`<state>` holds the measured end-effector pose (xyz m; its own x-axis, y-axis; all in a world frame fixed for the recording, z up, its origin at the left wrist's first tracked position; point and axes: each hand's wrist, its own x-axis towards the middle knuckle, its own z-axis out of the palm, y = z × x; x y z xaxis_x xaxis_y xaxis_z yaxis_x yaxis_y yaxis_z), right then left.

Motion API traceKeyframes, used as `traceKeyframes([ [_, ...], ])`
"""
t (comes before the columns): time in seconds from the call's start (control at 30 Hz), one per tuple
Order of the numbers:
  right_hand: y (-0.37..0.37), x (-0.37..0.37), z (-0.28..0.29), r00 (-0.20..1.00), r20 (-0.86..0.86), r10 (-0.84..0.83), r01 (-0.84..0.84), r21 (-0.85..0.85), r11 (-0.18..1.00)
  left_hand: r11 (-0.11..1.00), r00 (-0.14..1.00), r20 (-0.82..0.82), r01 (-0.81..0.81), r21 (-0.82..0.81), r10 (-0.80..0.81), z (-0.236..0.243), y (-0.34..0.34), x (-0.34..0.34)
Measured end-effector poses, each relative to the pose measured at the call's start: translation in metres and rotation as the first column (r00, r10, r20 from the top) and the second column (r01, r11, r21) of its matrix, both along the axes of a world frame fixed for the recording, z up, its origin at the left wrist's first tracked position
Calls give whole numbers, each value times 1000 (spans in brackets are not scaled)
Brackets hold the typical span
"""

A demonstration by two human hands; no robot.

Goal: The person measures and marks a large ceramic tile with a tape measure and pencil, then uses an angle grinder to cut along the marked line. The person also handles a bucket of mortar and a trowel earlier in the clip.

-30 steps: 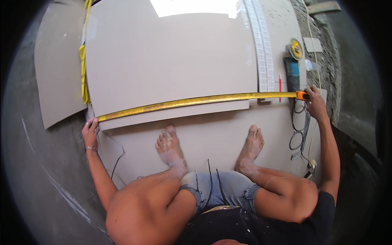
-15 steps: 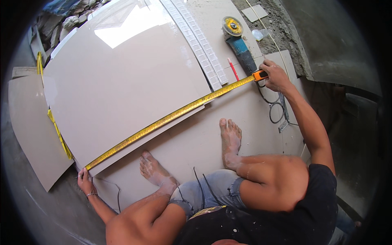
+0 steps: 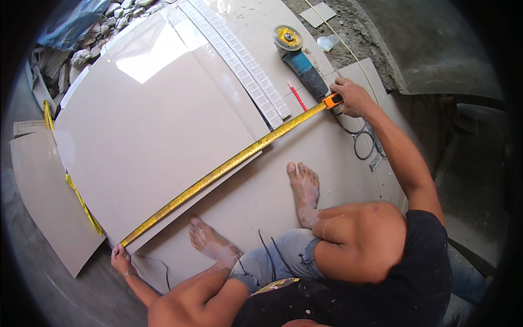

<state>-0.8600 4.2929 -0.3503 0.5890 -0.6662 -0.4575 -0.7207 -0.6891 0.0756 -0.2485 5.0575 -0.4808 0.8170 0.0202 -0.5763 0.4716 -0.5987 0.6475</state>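
My left hand (image 3: 122, 260) pinches the end of a yellow tape measure (image 3: 210, 177) at the lower-left corner of a large pale tile (image 3: 147, 136). The blade stretches diagonally across the tile's near edge to the orange-and-black case (image 3: 332, 101), which my right hand (image 3: 354, 99) grips. Just beyond that case lies a teal angle grinder (image 3: 305, 71) with a yellow disc, its dark cord looped below. A red pencil (image 3: 297, 96) lies beside two white ridged strips (image 3: 239, 60). My bare feet rest on a pale tiled surface (image 3: 348, 185) below the tape.
Another tile (image 3: 46, 201) lies at left, with yellow straps (image 3: 81, 201) beside it. Rubble (image 3: 81, 57) and blue sheeting (image 3: 71, 22) fill the upper left. Rough mortar (image 3: 376, 49), a small tile (image 3: 318, 13) and a thin cable are at upper right. Blue denim (image 3: 463, 278) shows at lower right.
The camera view has turned, so the tile and tape now run more diagonally and the rubble has come into sight. Both hands still hold the stretched tape.
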Motion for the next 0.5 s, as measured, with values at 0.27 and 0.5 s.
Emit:
traceKeyframes([
  [0.27, -27, -34, 19, 999, -28, -23, 18, -147, 989, 999, 999, 24, 22, 42, -23, 2, -8, -7],
  [0.5, -75, -84, 19, 985, -134, -107, 59, -325, 944, 997, 998, 36, 40, 73, -43, 1, -26, -13],
])
